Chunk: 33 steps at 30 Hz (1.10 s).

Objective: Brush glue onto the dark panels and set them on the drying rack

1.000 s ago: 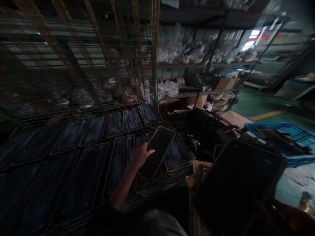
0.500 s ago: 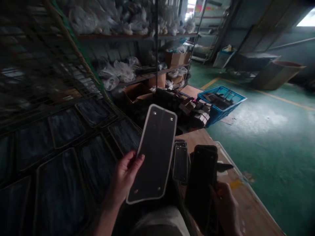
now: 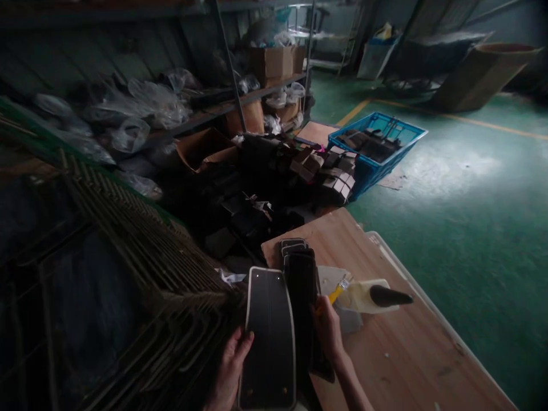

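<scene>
My left hand grips the left edge of a black panel with a pale rim, holding it flat near the bottom of the view. My right hand is closed on a second dark panel right beside it, together with what looks like a yellow-handled brush. Both panels hang over the near left corner of a wooden table. A short stack of similar dark panels lies on the table just beyond them.
A pale glue bottle with a black nozzle lies on the table. Stacked wire racks fill the left. Behind are shelves with plastic bags and cardboard boxes, a heap of dark parts, a blue crate and green floor.
The view has swung right from the wire racks to the wooden table. My left hand took a rimmed panel off the rack and brought it low beside the panel in my right hand.
</scene>
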### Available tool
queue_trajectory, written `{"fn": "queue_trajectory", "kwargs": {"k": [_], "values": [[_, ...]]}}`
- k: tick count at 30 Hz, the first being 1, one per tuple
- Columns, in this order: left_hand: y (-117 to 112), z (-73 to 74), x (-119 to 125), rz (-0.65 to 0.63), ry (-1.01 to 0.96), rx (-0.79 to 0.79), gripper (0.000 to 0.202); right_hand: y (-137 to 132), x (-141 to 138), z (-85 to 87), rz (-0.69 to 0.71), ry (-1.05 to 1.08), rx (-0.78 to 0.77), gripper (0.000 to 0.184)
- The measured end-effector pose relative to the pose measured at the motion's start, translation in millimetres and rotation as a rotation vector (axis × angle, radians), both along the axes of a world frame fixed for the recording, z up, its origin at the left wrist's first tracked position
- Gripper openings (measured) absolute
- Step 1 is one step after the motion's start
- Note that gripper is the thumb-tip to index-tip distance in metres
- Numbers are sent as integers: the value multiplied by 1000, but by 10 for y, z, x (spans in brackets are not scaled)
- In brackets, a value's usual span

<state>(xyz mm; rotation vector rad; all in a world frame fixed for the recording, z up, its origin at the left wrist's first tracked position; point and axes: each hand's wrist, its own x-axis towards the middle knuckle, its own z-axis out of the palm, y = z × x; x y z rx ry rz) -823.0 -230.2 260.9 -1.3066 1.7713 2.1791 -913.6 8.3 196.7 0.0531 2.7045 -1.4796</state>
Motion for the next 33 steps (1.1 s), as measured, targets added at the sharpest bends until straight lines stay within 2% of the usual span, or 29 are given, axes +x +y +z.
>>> {"fn": "queue_trajectory", "kwargs": {"k": [3,6,9,11,13,16,19,21,23,25,27,33], "values": [[98,-290,-227,-18,17,-7,47,53,-272,-423,-1,-21,17,18],[240,-718,-512,-102,31,122,46,177,-405,-769,5,-46,61,27],[350,-1168,-773,-203,60,151,44,369,-278,-950,7,-65,108,32],[392,-1373,-914,-245,77,155,45,523,-59,-955,40,-76,136,34],[419,-1481,-1033,-272,89,186,45,679,200,-871,96,-72,193,37],[473,-1574,-1188,-354,124,146,40,855,506,-628,107,-49,327,36],[563,-1761,-1294,-428,114,39,37,908,594,-392,0,-55,431,38],[619,-1936,-1309,-450,78,-4,38,904,554,-321,-97,-56,448,38],[642,-2087,-1266,-467,55,-64,36,905,483,-334,-182,-36,421,37],[625,-2175,-1174,-478,42,-134,31,928,406,-406,-237,-20,401,37],[579,-2198,-1048,-496,28,-201,29,960,328,-501,-254,-9,415,38],[447,-2189,-660,-608,-22,-325,23,1007,74,-794,-209,-6,606,41]]}}
